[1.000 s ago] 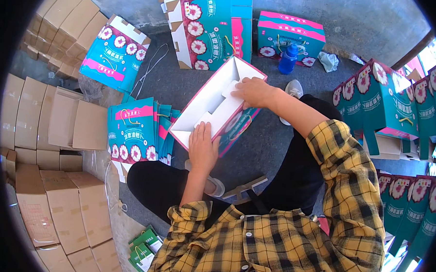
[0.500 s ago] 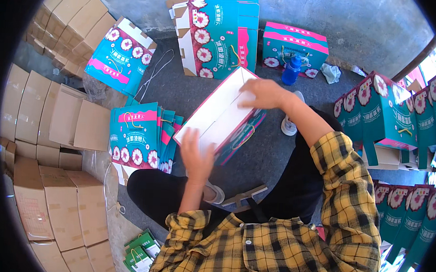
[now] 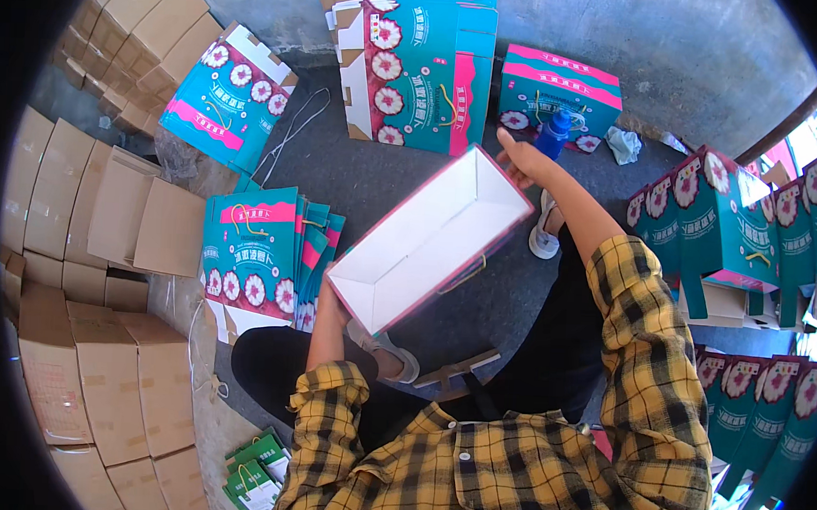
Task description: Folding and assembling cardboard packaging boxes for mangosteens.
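Note:
A gift box (image 3: 433, 224) with a white inside and a dark red rim is tilted in front of me, its opening toward me and its interior bare. My left hand (image 3: 328, 308) is at the box's lower left end; the fingers are hidden behind its wall. By the upper right end is my right hand (image 3: 522, 160), its thumb stretched apart from the fingers. Whether those fingers touch the box wall I cannot tell. A cord handle (image 3: 462, 274) hangs on the box's near side.
Flat teal cartons (image 3: 252, 248) stand at left, with a taller stack (image 3: 425, 83) at the back. A blue bottle (image 3: 552, 136) stands before a closed teal box (image 3: 562, 84). Formed boxes (image 3: 738, 224) line the right. Brown cartons (image 3: 107, 379) are piled along the left.
The box has tipped, so its deep white inside now shows instead of flat white panels. My left hand has gone from on top to behind its end; my right hand has moved off toward the far right corner.

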A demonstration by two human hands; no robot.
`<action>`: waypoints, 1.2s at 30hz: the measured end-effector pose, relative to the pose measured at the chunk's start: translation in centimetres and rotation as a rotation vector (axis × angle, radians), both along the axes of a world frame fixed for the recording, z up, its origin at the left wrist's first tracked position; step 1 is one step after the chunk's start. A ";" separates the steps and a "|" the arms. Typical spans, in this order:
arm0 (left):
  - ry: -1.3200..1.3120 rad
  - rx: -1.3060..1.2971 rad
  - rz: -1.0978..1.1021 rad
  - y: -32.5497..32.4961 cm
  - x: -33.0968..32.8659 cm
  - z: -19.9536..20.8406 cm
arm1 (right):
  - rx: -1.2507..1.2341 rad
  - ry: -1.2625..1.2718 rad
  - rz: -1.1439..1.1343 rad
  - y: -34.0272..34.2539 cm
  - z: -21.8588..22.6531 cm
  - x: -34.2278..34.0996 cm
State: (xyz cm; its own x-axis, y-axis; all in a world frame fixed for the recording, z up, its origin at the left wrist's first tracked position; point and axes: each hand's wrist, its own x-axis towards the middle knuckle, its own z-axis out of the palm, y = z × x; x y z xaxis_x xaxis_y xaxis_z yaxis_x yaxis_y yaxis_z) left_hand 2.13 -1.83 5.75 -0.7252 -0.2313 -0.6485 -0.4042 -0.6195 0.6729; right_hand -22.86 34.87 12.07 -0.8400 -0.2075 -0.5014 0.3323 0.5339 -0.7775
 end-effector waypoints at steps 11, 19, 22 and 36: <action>0.141 0.202 -0.213 -0.1 0.2 -0.4 | -0.077 -0.084 0.135 2.3 3.1 1.7; 0.532 -0.256 -0.027 2.0 -0.3 5.4 | -0.278 -0.008 0.017 4.5 4.4 3.1; 0.322 -0.177 0.088 1.7 0.0 3.6 | -0.292 -0.061 -0.180 3.3 2.7 4.1; 0.009 -0.203 -0.064 2.6 0.0 -2.7 | -0.052 -0.184 0.295 10.2 -8.5 3.8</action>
State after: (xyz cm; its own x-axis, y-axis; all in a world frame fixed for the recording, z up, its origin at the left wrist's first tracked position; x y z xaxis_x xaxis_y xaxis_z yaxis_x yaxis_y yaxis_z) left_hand 2.14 0.78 3.07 -0.7479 -0.3101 -0.5868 -0.4318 -0.4442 0.7850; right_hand -19.03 45.11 3.59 -0.6366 -0.4567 -0.6214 0.3070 0.5891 -0.7475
